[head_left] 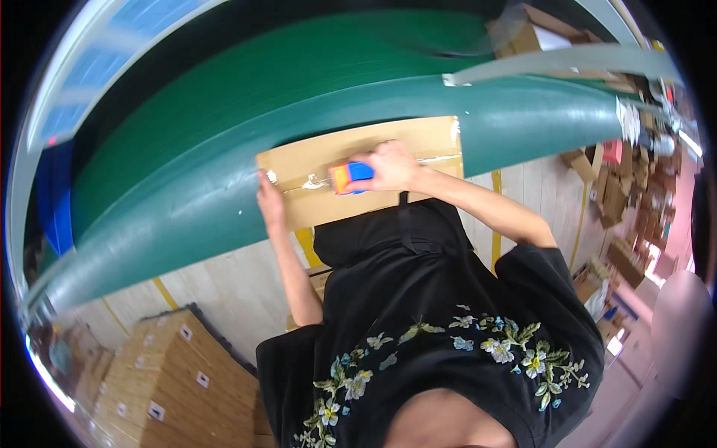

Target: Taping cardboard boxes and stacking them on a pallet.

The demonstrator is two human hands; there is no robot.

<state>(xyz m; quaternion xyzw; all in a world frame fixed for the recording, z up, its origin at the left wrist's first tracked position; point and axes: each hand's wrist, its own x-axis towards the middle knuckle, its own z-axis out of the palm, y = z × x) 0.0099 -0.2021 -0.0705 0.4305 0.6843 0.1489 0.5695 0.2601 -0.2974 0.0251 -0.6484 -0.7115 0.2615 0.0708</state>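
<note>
the right hand (393,166) gripped the blue-orange tool (351,176); the left hand (271,203), pinch unclear, touched the carton (306,203), which seemed stiff, best held by its ends.

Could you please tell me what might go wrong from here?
The cardboard box lies close to the near edge of the green work surface, so a hard push could shift it over. The orange and blue tool in the right hand might slip toward the left hand at the box's left end. Whitish patches on the box may be poorly stuck tape.
</note>
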